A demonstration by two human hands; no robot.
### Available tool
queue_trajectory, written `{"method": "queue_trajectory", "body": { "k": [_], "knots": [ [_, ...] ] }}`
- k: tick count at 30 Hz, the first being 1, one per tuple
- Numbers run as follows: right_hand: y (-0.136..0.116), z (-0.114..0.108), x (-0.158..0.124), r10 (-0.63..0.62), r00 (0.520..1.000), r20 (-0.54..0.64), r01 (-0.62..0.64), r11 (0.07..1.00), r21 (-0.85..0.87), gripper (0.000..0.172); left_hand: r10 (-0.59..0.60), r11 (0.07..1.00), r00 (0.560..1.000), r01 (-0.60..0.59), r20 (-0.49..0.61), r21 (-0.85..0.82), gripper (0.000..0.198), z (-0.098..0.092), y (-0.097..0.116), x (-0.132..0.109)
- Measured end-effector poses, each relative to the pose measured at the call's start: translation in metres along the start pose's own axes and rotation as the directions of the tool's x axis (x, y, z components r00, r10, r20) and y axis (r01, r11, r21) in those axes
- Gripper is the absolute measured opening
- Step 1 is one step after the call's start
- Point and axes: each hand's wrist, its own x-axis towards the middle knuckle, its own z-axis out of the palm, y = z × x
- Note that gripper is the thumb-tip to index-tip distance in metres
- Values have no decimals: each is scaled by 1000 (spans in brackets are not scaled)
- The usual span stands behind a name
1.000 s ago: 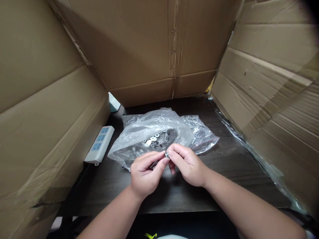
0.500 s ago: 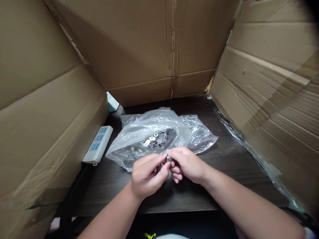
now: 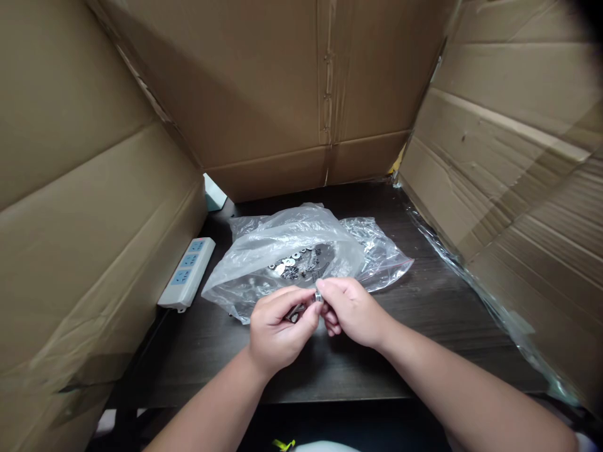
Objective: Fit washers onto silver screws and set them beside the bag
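Note:
Just in front of the plastic bag, my left hand point(image 3: 281, 326) and my right hand point(image 3: 357, 312) meet at their fingertips. Both pinch a small round silver metal piece point(image 3: 318, 297), perhaps a nut or ring; the fingers cover much of it. Within the curl of my left hand, another bit of metal point(image 3: 294, 313) shows, its shape mostly hidden. The clear plastic bag point(image 3: 235, 276) lies with its mouth towards me, and inside it are several flat washers point(image 3: 289, 262) and small dark metal parts point(image 3: 293, 273).
Another clear bag point(image 3: 384, 254) of small metal parts lies at the right behind the first. A white power strip point(image 3: 187, 274) lies at the left. Cardboard walls point(image 3: 273, 94) enclose the dark wooden table point(image 3: 443, 333) on three sides.
My fingers have shifted slightly around the metal piece, and my right hand's lower fingers have curled in a little. More of the metal inside my left hand shows. The bags have stayed put.

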Motion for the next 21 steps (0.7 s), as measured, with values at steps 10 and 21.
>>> {"method": "queue_trajectory", "body": {
  "k": [10,21],
  "knots": [
    [2,-9,6,64,998,-3,-63,994,84,54,-319,942,936,296,-151,-160,13,-3,-2,-5],
    [-1,2,-10,-91,984,151,88,996,27,28,-681,683,721,562,-128,-466,23,-29,5,-45]
  ]
}}
